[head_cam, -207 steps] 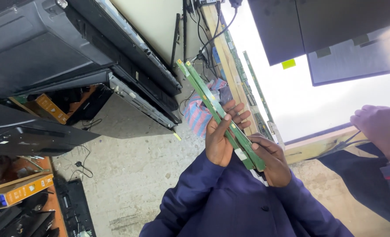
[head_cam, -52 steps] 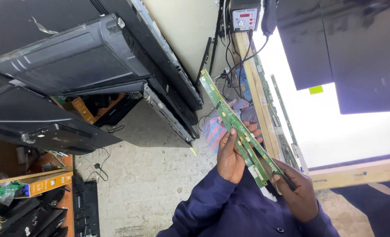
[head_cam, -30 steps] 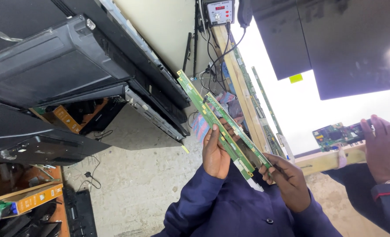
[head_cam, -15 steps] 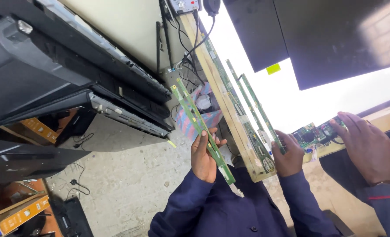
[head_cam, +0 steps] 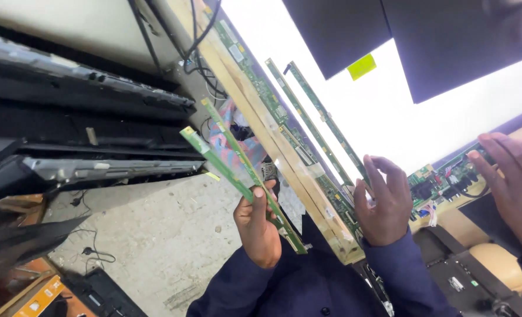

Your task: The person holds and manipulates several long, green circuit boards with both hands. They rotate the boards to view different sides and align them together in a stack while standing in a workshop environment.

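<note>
L hand point(head_cam: 259, 226) grips two long thin green circuit strips point(head_cam: 237, 176), held up over the concrete floor point(head_cam: 155, 235), just left of the wooden worktop edge point(head_cam: 284, 158). R hand point(head_cam: 384, 202) is released, fingers spread, resting on two more green strips point(head_cam: 313, 117) lying on the bright white panel point(head_cam: 401, 111) of the worktop. Another person's hand point(head_cam: 516, 188) sits at far right near a green circuit board point(head_cam: 443, 179).

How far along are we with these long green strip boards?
Done: two narrow strip boards lie on the bright white panel. In hand: the right hand rests at their near ends; the left hand grips two more strips. Left: those two are off the panel.
</note>
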